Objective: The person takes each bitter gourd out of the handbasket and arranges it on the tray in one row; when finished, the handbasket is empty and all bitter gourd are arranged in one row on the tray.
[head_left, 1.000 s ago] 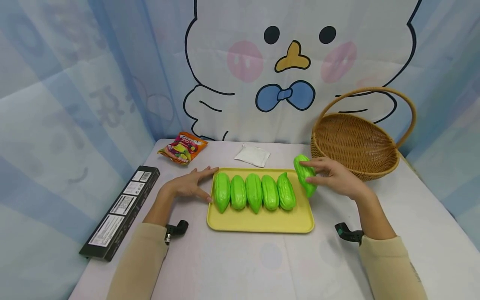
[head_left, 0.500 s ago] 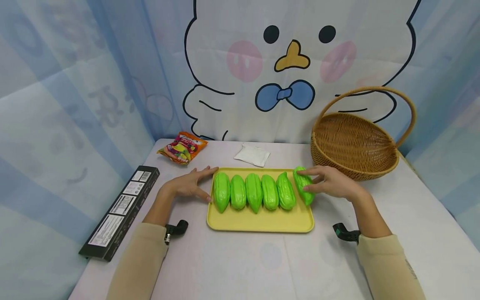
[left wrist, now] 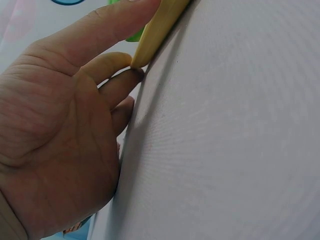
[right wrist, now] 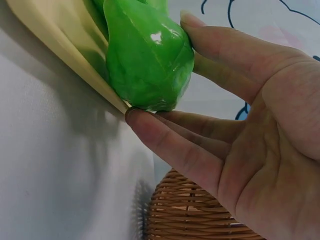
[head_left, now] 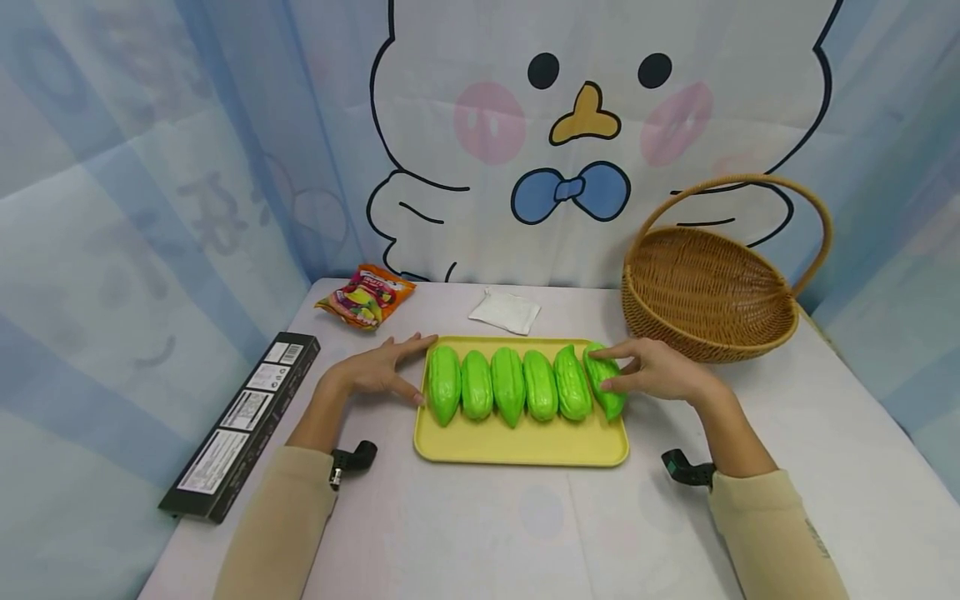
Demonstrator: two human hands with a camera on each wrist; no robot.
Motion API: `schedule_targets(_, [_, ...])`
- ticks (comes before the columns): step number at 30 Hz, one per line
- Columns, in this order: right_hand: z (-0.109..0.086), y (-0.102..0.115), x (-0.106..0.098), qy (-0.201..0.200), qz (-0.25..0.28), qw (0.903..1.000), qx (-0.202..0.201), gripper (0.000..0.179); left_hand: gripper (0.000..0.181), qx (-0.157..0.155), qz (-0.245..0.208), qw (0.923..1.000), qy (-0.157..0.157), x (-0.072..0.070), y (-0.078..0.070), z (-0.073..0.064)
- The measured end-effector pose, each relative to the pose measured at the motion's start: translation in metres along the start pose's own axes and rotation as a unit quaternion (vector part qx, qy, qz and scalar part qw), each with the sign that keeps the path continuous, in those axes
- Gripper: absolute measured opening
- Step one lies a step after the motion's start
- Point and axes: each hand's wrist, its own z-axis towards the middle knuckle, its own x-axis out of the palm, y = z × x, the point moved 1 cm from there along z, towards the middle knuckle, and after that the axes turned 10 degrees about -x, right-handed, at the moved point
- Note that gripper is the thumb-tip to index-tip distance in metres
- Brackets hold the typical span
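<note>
Several glossy green toy bitter melons (head_left: 508,387) lie side by side, lengthwise, on a yellow rectangular tray (head_left: 517,448). My right hand (head_left: 656,371) holds the rightmost bitter melon (head_left: 606,392) between thumb and fingers, at the tray's right edge. In the right wrist view the thumb presses one side of this bitter melon (right wrist: 147,57), with other fingers beneath its end. At the tray's left side, my left hand (head_left: 378,367) spreads its thumb and forefinger along the rim. The left wrist view shows the fingertips right at the tray's corner (left wrist: 155,37), its palm holding nothing.
A wicker basket (head_left: 708,292) with a tall handle stands tilted at the back right. Behind the tray lie a white packet (head_left: 506,311) and an orange snack bag (head_left: 367,296). A long black box (head_left: 243,425) lies along the left table edge.
My right hand has brought the last bitter melon down and leftward, from over the tray's right rim to beside its neighbour. My left hand has stayed at the tray's left edge.
</note>
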Motion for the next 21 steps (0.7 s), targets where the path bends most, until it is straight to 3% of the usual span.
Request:
schedule_targets(13, [0.0033, 0.0000, 0.0035, 0.025, -0.036, 0.9990, 0.011, 0.062, 0.118, 0.001, 0.001, 1.0000, 0.000, 0.0021, 0.0033, 0.0045])
schedule_targets(21, [-0.0049, 0.0038, -0.0001, 0.006, -0.042, 0.9991, 0.003, 0.066, 0.116, -0.003, 0.004, 1.0000, 0.000, 0.0040, 0.0041, 0.0036])
